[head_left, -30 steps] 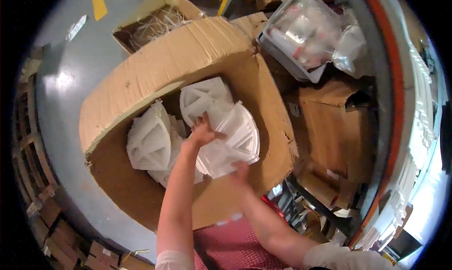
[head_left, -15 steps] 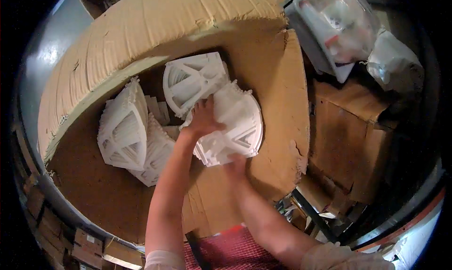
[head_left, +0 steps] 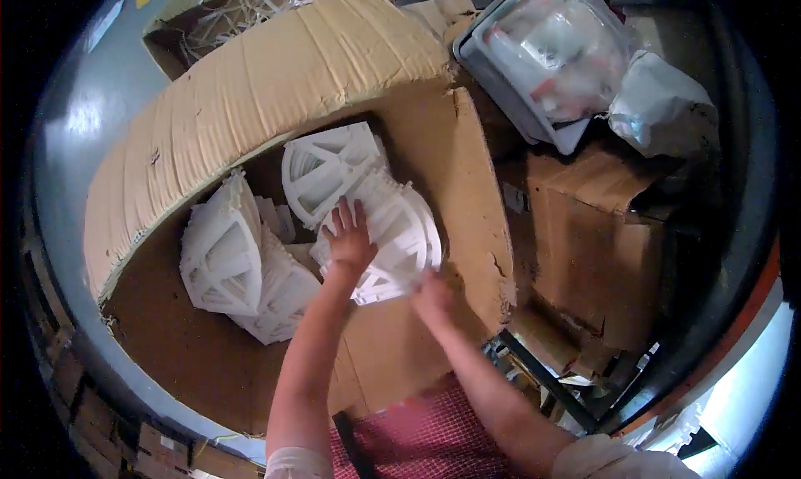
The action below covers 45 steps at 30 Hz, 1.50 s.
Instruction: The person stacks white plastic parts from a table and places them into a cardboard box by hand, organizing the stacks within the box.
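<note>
Several stacks of white, fan-shaped plastic pieces with ribs and cut-out openings lie in a large cardboard box. My left hand (head_left: 350, 241) rests on the left side of the near-right stack (head_left: 399, 224), its fingers spread. At that stack's lower right corner, my right hand (head_left: 434, 297) is closed on the edge of a fan-shaped piece. This hand is somewhat blurred, and its fingertips are partly hidden. Behind is another stack (head_left: 334, 166). To the left, a tilted stack (head_left: 224, 258) leans beside a lower one (head_left: 284, 300).
The cardboard box (head_left: 250, 74) has a tall curved far wall and a worn right edge. At the upper right stand a grey bin (head_left: 501, 87) of clear plastic bags and a white sack (head_left: 663, 108). A brown carton (head_left: 588, 254) sits at right; another box (head_left: 179, 37) holds pale strips.
The view has shifted, so the box appears lower and further left. My left hand's fingers have spread wider. My right hand has moved up along the stack's right corner.
</note>
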Available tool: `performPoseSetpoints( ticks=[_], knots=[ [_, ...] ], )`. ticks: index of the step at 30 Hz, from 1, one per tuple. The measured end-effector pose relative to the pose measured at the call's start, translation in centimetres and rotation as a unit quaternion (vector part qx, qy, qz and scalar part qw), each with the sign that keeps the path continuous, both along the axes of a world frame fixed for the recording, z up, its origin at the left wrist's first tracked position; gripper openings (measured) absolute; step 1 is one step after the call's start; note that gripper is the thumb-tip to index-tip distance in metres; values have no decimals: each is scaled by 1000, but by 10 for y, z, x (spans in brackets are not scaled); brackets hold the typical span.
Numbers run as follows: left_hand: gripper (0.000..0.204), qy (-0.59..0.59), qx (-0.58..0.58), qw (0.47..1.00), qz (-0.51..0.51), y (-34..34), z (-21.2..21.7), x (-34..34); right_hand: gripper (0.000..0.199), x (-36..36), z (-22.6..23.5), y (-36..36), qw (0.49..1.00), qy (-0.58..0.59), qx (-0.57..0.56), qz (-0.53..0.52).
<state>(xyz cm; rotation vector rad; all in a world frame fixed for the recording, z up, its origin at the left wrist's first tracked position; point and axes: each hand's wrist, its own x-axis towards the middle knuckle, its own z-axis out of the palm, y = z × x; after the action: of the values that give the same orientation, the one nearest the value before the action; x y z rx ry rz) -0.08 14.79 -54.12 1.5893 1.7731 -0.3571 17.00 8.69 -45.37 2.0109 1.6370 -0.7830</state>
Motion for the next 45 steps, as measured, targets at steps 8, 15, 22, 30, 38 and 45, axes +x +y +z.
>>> performPoseSetpoints(
  ticks=[8,15,22,30,38,45],
  knots=[
    [111,-134,55,987,66,26,-9,14,50,65,-93,35,983,150,102,-21],
    [112,-86,17,996,26,24,7,18,36,71,-104,42,995,90,-15,-34],
    [120,-105,-30,991,77,20,10,14,30,58,-33,45,996,39,7,-78],
    [118,-205,-7,978,32,23,1,-5,39,62,-5,70,994,-30,-44,-99],
    [100,-251,74,962,72,5,-43,-27,36,53,-8,82,994,-29,-98,-48],
    [123,-135,47,986,86,30,-4,26,29,82,-70,132,966,-105,-197,128]
  ],
)
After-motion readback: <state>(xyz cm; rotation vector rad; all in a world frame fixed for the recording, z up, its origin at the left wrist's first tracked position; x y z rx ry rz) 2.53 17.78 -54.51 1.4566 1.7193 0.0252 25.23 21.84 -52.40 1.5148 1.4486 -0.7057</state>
